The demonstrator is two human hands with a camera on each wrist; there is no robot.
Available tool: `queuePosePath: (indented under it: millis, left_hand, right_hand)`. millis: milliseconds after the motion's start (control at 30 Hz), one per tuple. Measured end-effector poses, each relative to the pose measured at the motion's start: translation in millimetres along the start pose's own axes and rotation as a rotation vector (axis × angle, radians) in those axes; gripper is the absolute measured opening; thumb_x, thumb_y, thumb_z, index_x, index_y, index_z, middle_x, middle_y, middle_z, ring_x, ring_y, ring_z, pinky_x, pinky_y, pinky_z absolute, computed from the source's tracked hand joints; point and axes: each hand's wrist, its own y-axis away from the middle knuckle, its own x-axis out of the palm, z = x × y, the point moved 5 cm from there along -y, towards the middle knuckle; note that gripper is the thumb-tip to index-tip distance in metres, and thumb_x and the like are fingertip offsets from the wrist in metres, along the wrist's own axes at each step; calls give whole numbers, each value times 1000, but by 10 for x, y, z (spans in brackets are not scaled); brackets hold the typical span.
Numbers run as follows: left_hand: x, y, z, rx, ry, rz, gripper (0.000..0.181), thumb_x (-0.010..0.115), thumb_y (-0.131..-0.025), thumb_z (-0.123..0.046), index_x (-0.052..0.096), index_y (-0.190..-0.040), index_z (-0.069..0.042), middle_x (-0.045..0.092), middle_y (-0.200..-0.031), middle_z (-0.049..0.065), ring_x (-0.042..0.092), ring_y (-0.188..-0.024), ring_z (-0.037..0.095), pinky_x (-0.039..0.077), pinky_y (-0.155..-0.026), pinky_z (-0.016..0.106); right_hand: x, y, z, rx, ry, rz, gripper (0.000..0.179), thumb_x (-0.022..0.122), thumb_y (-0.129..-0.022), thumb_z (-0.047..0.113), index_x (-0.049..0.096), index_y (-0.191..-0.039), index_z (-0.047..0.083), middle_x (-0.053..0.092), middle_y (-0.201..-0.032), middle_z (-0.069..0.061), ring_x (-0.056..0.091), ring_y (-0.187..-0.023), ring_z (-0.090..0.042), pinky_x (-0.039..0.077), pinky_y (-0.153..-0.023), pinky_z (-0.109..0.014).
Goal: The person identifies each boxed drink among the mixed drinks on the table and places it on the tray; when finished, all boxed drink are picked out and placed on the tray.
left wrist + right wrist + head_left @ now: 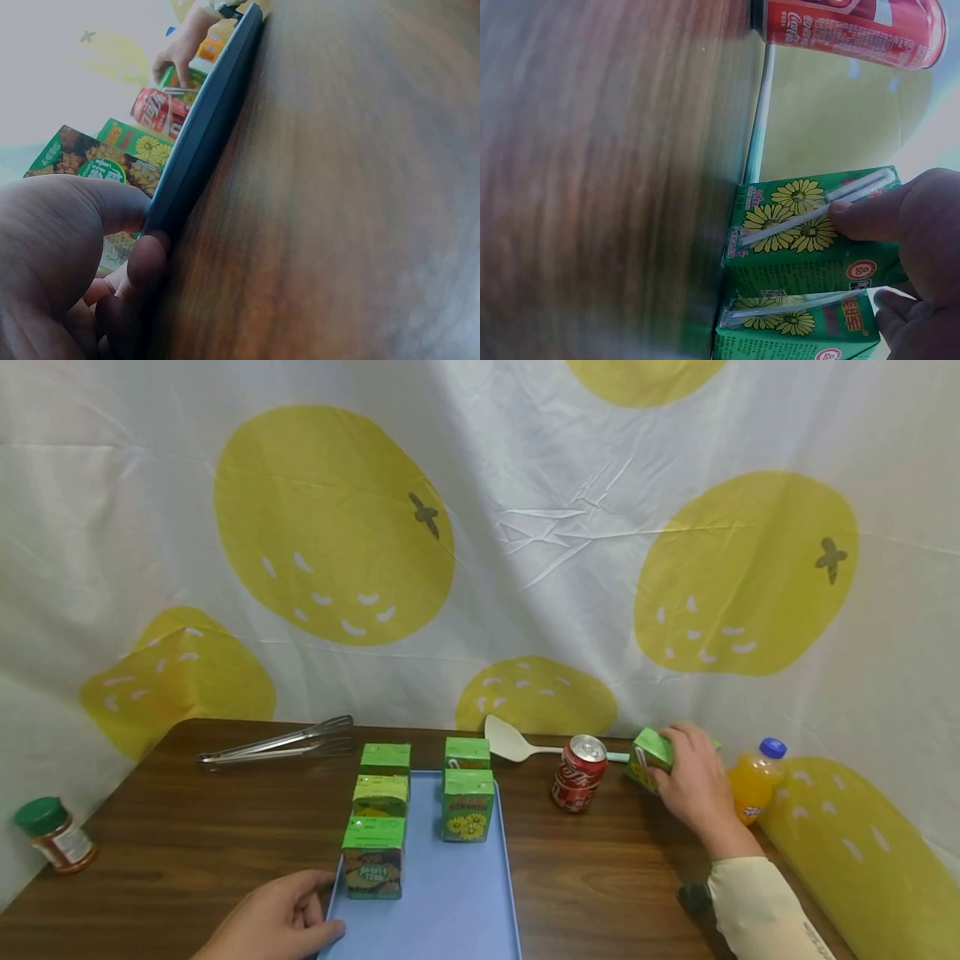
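My right hand [692, 781] grips a green juice box [810, 221] with yellow flowers and a straw on its side, the thumb pressed on its printed face. A second juice box [802, 330] stands right beside it, close to the fingers. On the blue tray [442, 914], juice boxes stand in two rows: a brown-printed box [373, 868] leads the left row, a flower-printed box [467, 810] the right. At the tray's left rim is my left hand [273, 917], its thumb and curled fingers holding the edge, seen close in the left wrist view.
A red cola can [579, 774] stands between the tray and my right hand. Behind it lies a white spatula [513, 742]. An orange drink bottle [753, 783] is just right of my right hand. Tongs [277, 745] lie at the back left; a green-capped spice jar [60, 839] stands far left.
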Motion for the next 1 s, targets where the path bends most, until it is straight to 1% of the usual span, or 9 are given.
queuePosePath:
  millis: [100,233,467,600,833,1000]
  left_hand:
    - [0,5,-18,-1,-5,-1,73,90,-95,-34,62,-147,10,65,-81,2,57,-66,19,44,-60,31]
    - [0,11,-52,1,-10,-3,71,89,-96,-32,62,-146,10,64,-81,2,57,-67,19,43,-60,31]
    - [-3,20,-72,11,-13,-5,69,88,-96,-29,62,-146,11,64,-80,1,57,-66,19,44,-60,30]
    - [-3,22,-76,13,-10,-4,69,88,-96,-29,62,-146,11,64,-80,1,57,-67,19,44,-60,31]
    - [-5,24,-77,27,-10,0,70,88,-96,-29,61,-145,12,64,-80,1,57,-66,18,44,-60,30]
    - [-8,26,-81,29,-8,3,70,88,-96,-30,61,-145,12,64,-80,1,57,-66,18,44,-60,30]
  right_hand:
    - [4,8,3,9,-9,15,56,89,-86,-1,61,-134,-9,58,-138,-32,52,-132,-55,41,-109,-73]
    - [16,8,-6,41,-16,52,54,87,-90,0,60,-137,-7,59,-137,-33,54,-129,-54,44,-106,-73]
    - [27,-4,-9,78,-6,89,55,86,-93,2,59,-140,-7,61,-136,-35,57,-126,-55,46,-106,-74]
    - [40,-16,-20,115,5,127,57,85,-95,6,57,-144,-6,63,-137,-36,61,-124,-56,47,-104,-74]
    - [64,-1,-40,187,-9,192,60,83,-100,11,53,-151,-1,64,-141,-32,64,-121,-57,49,-101,-74]
    - [64,-7,-43,182,-28,193,61,82,-100,10,53,-152,-1,63,-143,-32,63,-124,-57,48,-104,-75]
